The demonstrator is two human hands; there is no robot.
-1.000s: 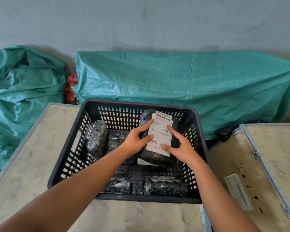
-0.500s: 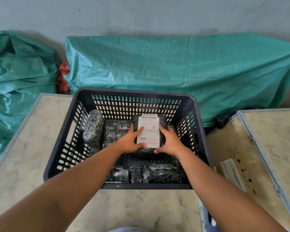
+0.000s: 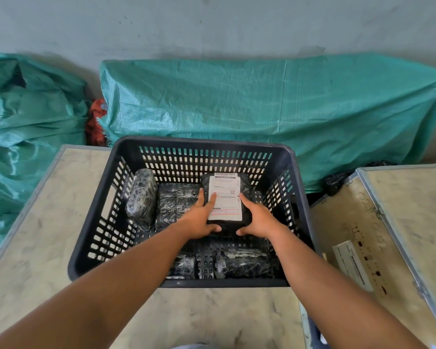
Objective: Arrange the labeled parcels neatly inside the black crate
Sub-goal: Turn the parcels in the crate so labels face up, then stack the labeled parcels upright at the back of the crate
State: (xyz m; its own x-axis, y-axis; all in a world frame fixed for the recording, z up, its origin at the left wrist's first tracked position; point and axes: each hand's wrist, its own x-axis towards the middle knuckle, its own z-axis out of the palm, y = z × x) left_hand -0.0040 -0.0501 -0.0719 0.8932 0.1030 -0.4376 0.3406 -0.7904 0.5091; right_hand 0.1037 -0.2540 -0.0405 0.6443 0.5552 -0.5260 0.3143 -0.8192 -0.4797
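The black crate (image 3: 96, 222) stands on a pale table. A black parcel with a white label (image 3: 227, 197) lies flat at the crate's back right. My left hand (image 3: 199, 217) grips its left side, and my right hand (image 3: 257, 217) grips its right side. Beside it lies a black wrapped parcel (image 3: 176, 202). Another wrapped parcel (image 3: 140, 195) stands on edge against the left wall. Two more wrapped parcels lie along the front wall, one (image 3: 184, 265) partly hidden by my left forearm, the other (image 3: 244, 260) to its right.
The pale table (image 3: 35, 235) extends left of and in front of the crate. A wooden case with metal edging (image 3: 388, 222) and a white sticker (image 3: 350, 265) stands to the right. Green tarpaulin bundles (image 3: 262, 102) lie against the wall behind. A black bag (image 3: 337, 181) sits between them.
Both hands have lowered the labelled parcel from a tilted, raised position until it lies flat at the crate's back right. The camera view has shifted slightly.
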